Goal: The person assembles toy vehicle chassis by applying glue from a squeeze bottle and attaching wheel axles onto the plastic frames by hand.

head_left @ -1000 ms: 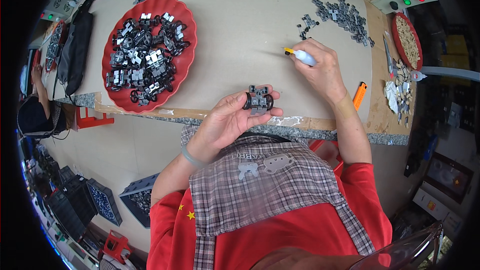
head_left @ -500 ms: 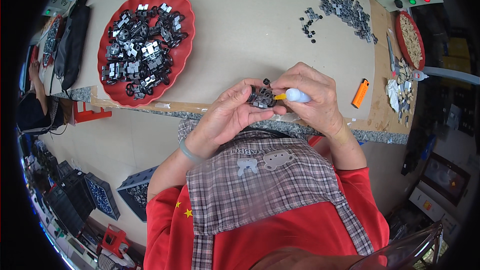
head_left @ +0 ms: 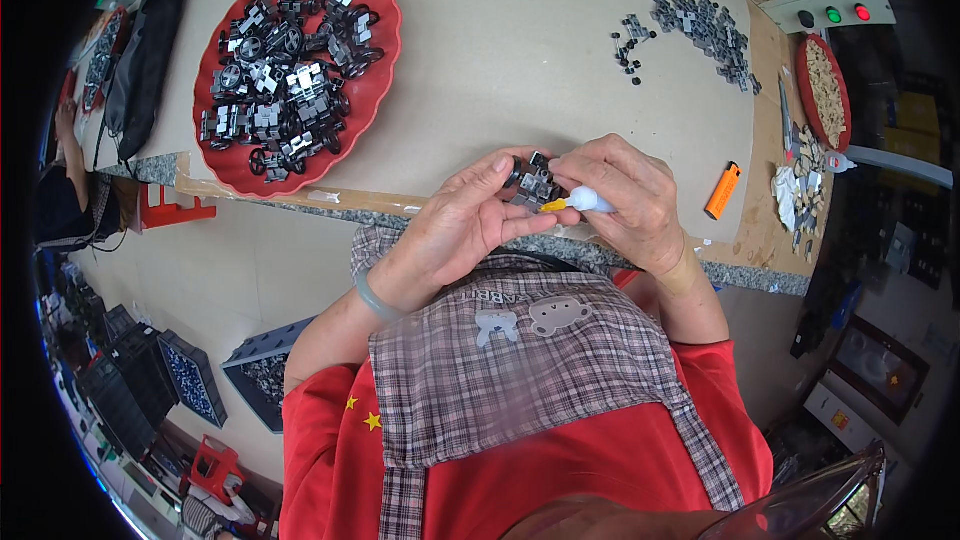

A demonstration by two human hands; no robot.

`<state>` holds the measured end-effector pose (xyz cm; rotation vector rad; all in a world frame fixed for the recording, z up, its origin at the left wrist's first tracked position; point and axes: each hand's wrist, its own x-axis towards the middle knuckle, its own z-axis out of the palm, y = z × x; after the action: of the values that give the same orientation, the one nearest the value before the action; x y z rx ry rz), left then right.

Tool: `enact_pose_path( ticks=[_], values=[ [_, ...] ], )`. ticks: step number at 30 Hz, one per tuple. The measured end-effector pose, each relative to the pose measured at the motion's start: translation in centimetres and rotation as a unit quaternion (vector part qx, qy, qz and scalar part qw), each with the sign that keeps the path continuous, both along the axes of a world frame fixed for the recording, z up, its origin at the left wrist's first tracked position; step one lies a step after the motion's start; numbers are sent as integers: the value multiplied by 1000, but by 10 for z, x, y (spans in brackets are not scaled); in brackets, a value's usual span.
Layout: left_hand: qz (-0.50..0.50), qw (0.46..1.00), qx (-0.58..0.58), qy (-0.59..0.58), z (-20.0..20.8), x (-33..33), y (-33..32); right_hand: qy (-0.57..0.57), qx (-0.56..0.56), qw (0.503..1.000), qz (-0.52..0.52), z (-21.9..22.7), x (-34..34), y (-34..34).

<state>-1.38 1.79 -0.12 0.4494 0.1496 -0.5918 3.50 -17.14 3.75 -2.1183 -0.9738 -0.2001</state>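
Near the table's front edge my left hand [head_left: 462, 212] is closed round a small black and grey toy vehicle part [head_left: 532, 180] with dark wheels. My right hand [head_left: 632, 202] grips a small white glue bottle [head_left: 590, 201], and its yellow tip [head_left: 553, 206] points at the lower side of the toy part. Whether the tip touches it I cannot tell. To the left lies a scalloped red tray [head_left: 375, 105] heaped with similar wheeled black, grey and silver assemblies [head_left: 290, 80].
Loose grey parts [head_left: 705, 30] and small axles with black wheels [head_left: 628, 48] lie at the back right. An orange lighter [head_left: 722, 190] is right of my hands. Farther right are a red bowl of beige pieces [head_left: 825, 90] and crumpled white tissue [head_left: 787, 195]. A co-worker's arm [head_left: 72, 155] shows far left.
The toy part has been turned and tilted in my left hand. The glue bottle's tip has moved slightly down and left, to the part's lower side. The whole view has shifted a little.
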Motion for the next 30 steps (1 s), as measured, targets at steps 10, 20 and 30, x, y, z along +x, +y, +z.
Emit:
enact_pose_path(
  ticks=[10,20,30],
  values=[
    [-14,993,108,-45,4,0,-1,-17,-60,997,33,4,2,-3],
    [-37,998,45,-14,3,4,3,293,61,954,21,-4,15,-16],
    [-29,998,43,-30,2,3,-1,310,122,943,9,-15,11,-16]
  ],
)
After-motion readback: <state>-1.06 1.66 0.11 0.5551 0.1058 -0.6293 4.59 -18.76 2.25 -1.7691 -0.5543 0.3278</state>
